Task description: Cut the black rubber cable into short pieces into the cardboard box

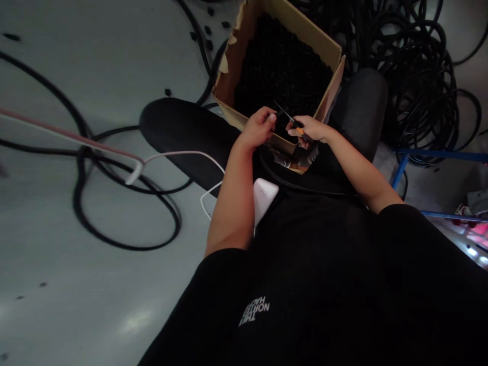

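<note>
Left hand (261, 127) curled over the near edge of the box, thumb against fingers, gripping a small dark piece (279, 113) at the fingertips; too dim to tell whether this is a tube end. Right hand (308, 129) just beside it, closed round the orange handle of a tool (301, 132). The tool's thin dark point slants up and leftward, close to the dark piece; contact cannot be made out.

Cardboard box (310, 25) between the bent legs (183, 124), open-topped, its left edge torn. Inside, a heap of short black pieces (282, 61), directly beyond the hands. A black tube (305, 189) curves across the lap, rising toward the left wrist.

White block (264, 195) on the lap, beside the left forearm. White cord (179, 152) runs to that forearm from the left.

Grey floor (114, 305): a large black loop (129, 247) at left, loose black bits (208, 30) scattered left of the box. Tangled black coils (415, 76) heaped at upper right, beyond the right knee. Below them, a blue frame (446, 154). Black shirt (324, 274) with white lettering (254, 311).
</note>
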`<state>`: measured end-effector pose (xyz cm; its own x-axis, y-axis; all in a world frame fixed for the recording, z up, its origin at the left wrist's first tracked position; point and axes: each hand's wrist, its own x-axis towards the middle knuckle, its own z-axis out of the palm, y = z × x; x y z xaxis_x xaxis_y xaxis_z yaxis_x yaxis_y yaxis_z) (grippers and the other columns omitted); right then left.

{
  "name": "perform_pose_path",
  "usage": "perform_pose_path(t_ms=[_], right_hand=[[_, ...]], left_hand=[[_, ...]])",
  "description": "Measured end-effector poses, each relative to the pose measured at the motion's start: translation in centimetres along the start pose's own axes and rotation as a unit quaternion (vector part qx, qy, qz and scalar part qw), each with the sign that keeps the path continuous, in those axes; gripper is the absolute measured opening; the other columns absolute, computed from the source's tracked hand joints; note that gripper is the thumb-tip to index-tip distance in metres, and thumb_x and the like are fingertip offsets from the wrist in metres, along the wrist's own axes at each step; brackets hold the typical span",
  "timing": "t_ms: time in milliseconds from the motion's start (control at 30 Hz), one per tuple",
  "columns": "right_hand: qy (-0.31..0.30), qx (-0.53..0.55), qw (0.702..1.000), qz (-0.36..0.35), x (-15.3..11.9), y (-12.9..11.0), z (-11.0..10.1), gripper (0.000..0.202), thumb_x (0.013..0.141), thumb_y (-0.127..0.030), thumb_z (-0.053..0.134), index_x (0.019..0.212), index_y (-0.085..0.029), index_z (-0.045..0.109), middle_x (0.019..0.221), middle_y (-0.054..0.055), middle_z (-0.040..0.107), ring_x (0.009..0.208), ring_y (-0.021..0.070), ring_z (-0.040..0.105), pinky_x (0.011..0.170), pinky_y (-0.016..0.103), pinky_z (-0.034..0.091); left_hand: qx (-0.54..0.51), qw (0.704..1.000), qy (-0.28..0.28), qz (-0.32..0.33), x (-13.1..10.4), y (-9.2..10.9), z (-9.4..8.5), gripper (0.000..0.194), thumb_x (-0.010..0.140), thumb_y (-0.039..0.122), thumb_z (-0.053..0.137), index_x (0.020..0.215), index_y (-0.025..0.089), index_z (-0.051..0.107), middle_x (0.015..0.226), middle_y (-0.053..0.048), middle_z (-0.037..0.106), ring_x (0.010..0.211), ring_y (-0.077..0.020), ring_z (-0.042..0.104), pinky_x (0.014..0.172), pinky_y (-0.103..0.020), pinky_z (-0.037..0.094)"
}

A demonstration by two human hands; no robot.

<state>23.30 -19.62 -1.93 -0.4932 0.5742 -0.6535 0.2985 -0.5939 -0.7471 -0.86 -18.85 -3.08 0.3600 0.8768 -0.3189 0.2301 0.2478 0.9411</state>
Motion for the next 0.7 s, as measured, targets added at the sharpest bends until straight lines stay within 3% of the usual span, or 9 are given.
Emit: perform_pose_path(t_ms=[133, 267, 400, 533, 700], right_hand=[[-0.024, 0.007, 1.000, -0.009, 0.4, 0.8, -0.1, 0.039, 0.112, -0.041, 0.091, 0.125, -0.024, 0.058, 0.073, -0.011, 0.054, 0.058, 0.0102, 0.055, 0.054, 0.017, 0.044], [-0.065, 0.026, 0.997, -0.046, 0.4, 0.9, -0.3, 0.053, 0.107, -0.048, 0.099, 0.125, -0.023, 0.056, 0.082, -0.011, 0.055, 0.064, 0.0071, 0.053, 0.058, 0.015, 0.046], [-0.097, 0.022, 0.993, -0.065, 0.0, 0.3, -1.1, 0.050, 0.104, -0.047, 0.101, 0.116, -0.021, 0.060, 0.078, -0.010, 0.056, 0.060, 0.0075, 0.051, 0.052, 0.015, 0.044], [-0.122, 0.023, 0.988, -0.092, -0.8, 0.0, -2.2, 0.047, 0.103, -0.048, 0.102, 0.119, -0.018, 0.068, 0.072, -0.010, 0.057, 0.054, 0.0079, 0.052, 0.050, 0.015, 0.046], [-0.119, 0.021, 0.991, -0.062, -1.2, 0.2, -2.6, 0.057, 0.101, -0.057, 0.105, 0.123, -0.018, 0.070, 0.071, -0.010, 0.060, 0.054, 0.0092, 0.058, 0.055, 0.018, 0.055]], left_hand=[[0.009, 0.999, -0.034, -0.006, 0.1, -0.1, -0.2, 0.079, 0.097, 0.107, 0.070, 0.096, 0.028, 0.059, 0.068, 0.004, 0.046, 0.055, -0.0141, 0.042, 0.054, -0.027, 0.042], [0.014, 0.996, -0.083, -0.030, -0.2, 0.3, -0.4, 0.075, 0.099, 0.102, 0.071, 0.097, 0.027, 0.064, 0.071, 0.000, 0.051, 0.061, -0.0175, 0.047, 0.055, -0.029, 0.044], [-0.020, 0.995, -0.086, -0.050, -0.8, 2.2, -0.7, 0.069, 0.104, 0.096, 0.073, 0.096, 0.027, 0.065, 0.070, 0.002, 0.044, 0.061, -0.0179, 0.049, 0.057, -0.029, 0.046], [-0.053, 0.991, -0.092, -0.083, -1.3, 4.2, -1.1, 0.065, 0.107, 0.091, 0.074, 0.096, 0.027, 0.066, 0.070, 0.003, 0.041, 0.056, -0.0155, 0.045, 0.050, -0.026, 0.038], [-0.063, 0.992, -0.068, -0.084, -1.6, 5.2, -1.1, 0.066, 0.107, 0.091, 0.072, 0.094, 0.027, 0.062, 0.067, 0.005, 0.035, 0.051, -0.0129, 0.034, 0.045, -0.025, 0.025]])
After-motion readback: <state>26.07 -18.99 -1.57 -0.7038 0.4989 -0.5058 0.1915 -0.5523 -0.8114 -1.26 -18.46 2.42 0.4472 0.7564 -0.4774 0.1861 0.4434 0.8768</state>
